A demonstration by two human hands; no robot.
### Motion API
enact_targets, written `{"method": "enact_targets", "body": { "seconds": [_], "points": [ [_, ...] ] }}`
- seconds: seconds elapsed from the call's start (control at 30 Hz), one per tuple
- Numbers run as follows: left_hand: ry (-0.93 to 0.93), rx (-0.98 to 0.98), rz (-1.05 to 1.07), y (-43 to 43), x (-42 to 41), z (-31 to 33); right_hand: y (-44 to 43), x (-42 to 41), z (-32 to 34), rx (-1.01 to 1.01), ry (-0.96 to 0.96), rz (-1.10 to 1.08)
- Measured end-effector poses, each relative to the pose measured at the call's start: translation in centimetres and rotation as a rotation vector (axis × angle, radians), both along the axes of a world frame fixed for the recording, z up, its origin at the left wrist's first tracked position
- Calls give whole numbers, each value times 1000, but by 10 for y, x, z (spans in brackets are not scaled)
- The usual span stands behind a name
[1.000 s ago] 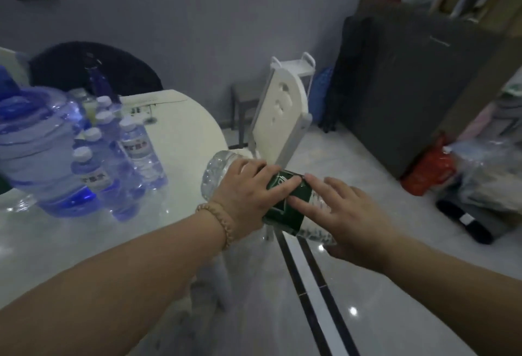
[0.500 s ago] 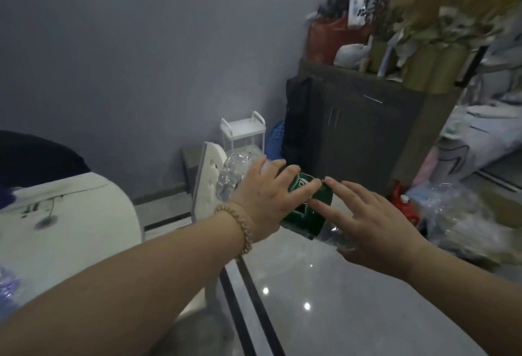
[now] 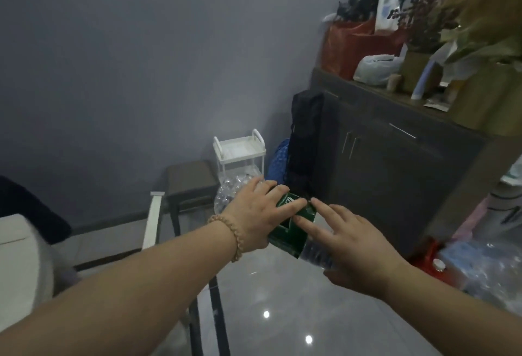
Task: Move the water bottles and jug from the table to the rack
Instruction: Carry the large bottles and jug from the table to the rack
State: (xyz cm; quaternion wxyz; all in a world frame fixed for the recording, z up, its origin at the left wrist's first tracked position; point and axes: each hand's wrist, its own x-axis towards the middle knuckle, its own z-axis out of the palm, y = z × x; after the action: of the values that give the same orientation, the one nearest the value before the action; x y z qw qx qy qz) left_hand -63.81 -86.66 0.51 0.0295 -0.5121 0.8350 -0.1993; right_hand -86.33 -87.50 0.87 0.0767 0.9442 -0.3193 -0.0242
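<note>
A large clear water bottle with a dark green label (image 3: 291, 238) lies sideways in the air in front of me, held between both hands. My left hand (image 3: 258, 214), with a bead bracelet at the wrist, grips it over the top. My right hand (image 3: 346, 242) rests fingers spread on the label and supports the lower end. Beyond the bottle, a small white rack with handles (image 3: 240, 152) stands against the grey wall. A corner of the white table (image 3: 17, 254) shows at the left edge. No other bottles or the jug are in view.
A white chair back (image 3: 152, 217) and a dark stool (image 3: 190, 183) stand between me and the rack. A dark cabinet (image 3: 395, 174) with clutter on top fills the right, with a black bag (image 3: 306, 135) leaning on it. Plastic bags (image 3: 480, 265) lie on the glossy floor at right.
The view has swung right, away from the table; the bottles and jug there have left the frame. Both hands have carried the green-label bottle closer to the white rack.
</note>
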Motion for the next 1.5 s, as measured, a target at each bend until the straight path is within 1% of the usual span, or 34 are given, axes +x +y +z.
{"method": "enact_targets", "body": {
  "seconds": [0.2, 0.33, 0.43, 0.57, 0.63, 0.73, 0.8, 0.93, 1.07, 1.2, 1.33, 1.5],
  "points": [
    [48, 102, 137, -103, 14, -27, -131, 17, -19, 87, 11, 132],
    [42, 159, 195, -170, 51, -42, -209, 56, -39, 133, -2, 182],
    [20, 189, 196, -226, 85, -58, -265, 90, -55, 166, -22, 183],
    [-18, 237, 161, -326, 138, -76, -355, 143, -78, 213, -24, 115],
    [-24, 252, 131, -372, 159, -79, -396, 164, -83, 272, -23, 52],
    [-53, 269, 62, -439, 181, -71, -448, 188, -87, 277, -44, -1],
    [-75, 284, 21, -481, 192, -68, -480, 200, -88, 296, -75, -79],
    [-74, 315, -30, -565, 215, -86, -550, 224, -108, 355, -95, -159],
    [-62, 334, -42, -631, 242, -117, -614, 250, -135, 356, -97, -159],
    [-59, 393, -36, -691, 272, -148, -670, 282, -161, 416, -73, -207],
    [-23, 444, -53, -743, 304, -180, -710, 317, -188, 469, -74, -258],
    [-30, 488, -156, -797, 340, -218, -743, 360, -222, 536, -109, -372]
  ]
}}
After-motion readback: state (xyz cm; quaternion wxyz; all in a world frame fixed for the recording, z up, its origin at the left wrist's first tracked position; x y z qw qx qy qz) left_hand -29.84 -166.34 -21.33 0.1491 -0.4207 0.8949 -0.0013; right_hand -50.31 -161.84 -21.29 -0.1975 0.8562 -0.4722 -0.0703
